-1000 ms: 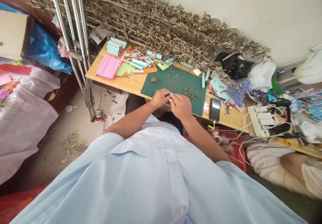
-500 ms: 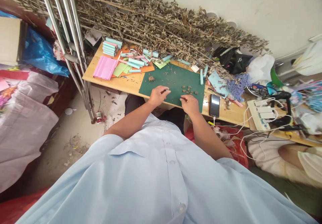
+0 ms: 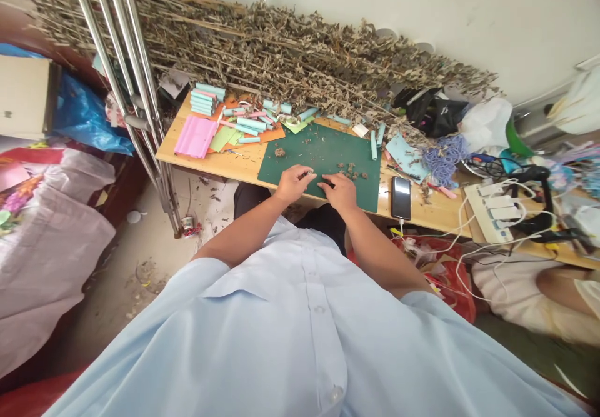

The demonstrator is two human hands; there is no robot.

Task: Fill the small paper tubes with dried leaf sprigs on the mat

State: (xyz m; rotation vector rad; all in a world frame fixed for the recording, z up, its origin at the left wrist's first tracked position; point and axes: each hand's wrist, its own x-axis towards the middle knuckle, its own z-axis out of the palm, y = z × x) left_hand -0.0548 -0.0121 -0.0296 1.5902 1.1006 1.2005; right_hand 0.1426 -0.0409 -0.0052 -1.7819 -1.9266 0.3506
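My left hand [image 3: 294, 183] is closed over the near edge of a green cutting mat [image 3: 323, 142]. Between its thumb and forefinger shows the end of a small pale piece [image 3: 310, 172], too small to name. Close to its right, my right hand [image 3: 340, 190] has curled fingers, thumb and forefinger near each other; whatever they hold is too small to make out. Just beyond the right hand lie brown crumbled clumps [image 3: 352, 170] on the mat. A single brown clump [image 3: 280, 152] sits farther left, with crumbs scattered around it.
Dried leafy stalks [image 3: 262, 48] lie along the wall side. Blue paper rolls [image 3: 253, 122] and a pink paper sheet [image 3: 195, 136] are on the table's left. Right of the mat are a phone [image 3: 401, 197] and a power strip [image 3: 489, 213] with cables. Metal poles [image 3: 129, 85] stand left.
My right hand has moved left, closer to my left hand, and its thumb and forefinger look slightly farther apart. My left hand stays almost in place, still pinching the pale piece.
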